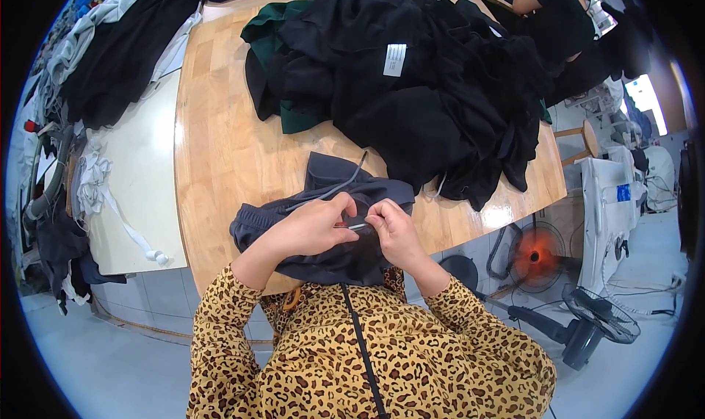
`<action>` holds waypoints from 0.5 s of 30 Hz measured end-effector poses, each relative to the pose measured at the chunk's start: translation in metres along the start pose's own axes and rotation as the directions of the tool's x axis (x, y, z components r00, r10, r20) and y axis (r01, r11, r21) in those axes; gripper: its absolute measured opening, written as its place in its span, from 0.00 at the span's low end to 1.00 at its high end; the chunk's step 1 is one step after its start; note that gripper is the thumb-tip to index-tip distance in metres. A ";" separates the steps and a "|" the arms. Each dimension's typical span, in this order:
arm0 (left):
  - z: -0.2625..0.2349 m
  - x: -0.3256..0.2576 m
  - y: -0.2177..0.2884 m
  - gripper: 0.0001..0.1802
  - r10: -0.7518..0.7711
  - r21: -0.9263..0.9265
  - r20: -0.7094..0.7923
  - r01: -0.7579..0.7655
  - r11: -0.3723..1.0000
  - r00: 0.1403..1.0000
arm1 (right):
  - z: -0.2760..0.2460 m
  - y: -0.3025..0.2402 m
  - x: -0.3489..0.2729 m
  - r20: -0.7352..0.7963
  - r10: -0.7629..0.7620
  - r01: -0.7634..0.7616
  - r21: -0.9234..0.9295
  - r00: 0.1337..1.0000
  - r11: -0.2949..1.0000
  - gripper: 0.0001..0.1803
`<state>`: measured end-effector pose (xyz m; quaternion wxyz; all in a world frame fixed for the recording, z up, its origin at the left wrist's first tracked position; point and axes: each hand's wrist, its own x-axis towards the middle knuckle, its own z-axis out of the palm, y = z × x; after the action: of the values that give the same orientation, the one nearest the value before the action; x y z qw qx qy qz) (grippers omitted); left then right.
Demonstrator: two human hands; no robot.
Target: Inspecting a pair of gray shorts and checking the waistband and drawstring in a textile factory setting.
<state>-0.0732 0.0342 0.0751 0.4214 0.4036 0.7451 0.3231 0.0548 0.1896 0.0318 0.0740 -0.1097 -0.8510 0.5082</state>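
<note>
A dark grey garment (294, 261) with a gathered elastic waistband (250, 228) lies bunched at the near edge of the table, under both hands. My left hand (319, 224) is closed on a small thin tool (356, 226) with a silvery tip and a bit of red near the fingers. Close beside the tip, my right hand (393, 228) is pinched over the cloth; what its fingers hold is too small to make out. A grey drawcord (355, 175) runs from the far side of the garment toward my left hand.
Beyond it, a large heap of black garments (411, 103) with a white label covers the wooden table (213, 125). White strips (95, 184) lie on a pale side table (147, 221). Fans (587, 323) stand at the right; another person (562, 22) sits at the far right.
</note>
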 end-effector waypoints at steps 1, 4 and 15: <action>0.000 0.000 0.000 0.21 -0.002 -0.003 0.001 0.002 1.000 1.000 | 0.000 0.001 0.000 -0.001 -0.011 0.011 -0.001 1.000 1.000 0.04; 0.002 0.001 -0.001 0.20 0.010 0.000 -0.004 -0.010 1.000 1.000 | 0.001 0.001 0.000 -0.003 -0.017 0.017 0.000 1.000 1.000 0.04; -0.006 -0.005 -0.002 0.21 -0.049 -0.051 -0.007 0.048 0.998 0.999 | -0.003 0.004 0.002 0.040 0.119 -0.123 0.111 0.992 0.986 0.05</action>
<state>-0.0778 0.0282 0.0784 0.4361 0.3731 0.7480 0.3333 0.0542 0.1940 0.0297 0.0349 -0.1481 -0.8136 0.5612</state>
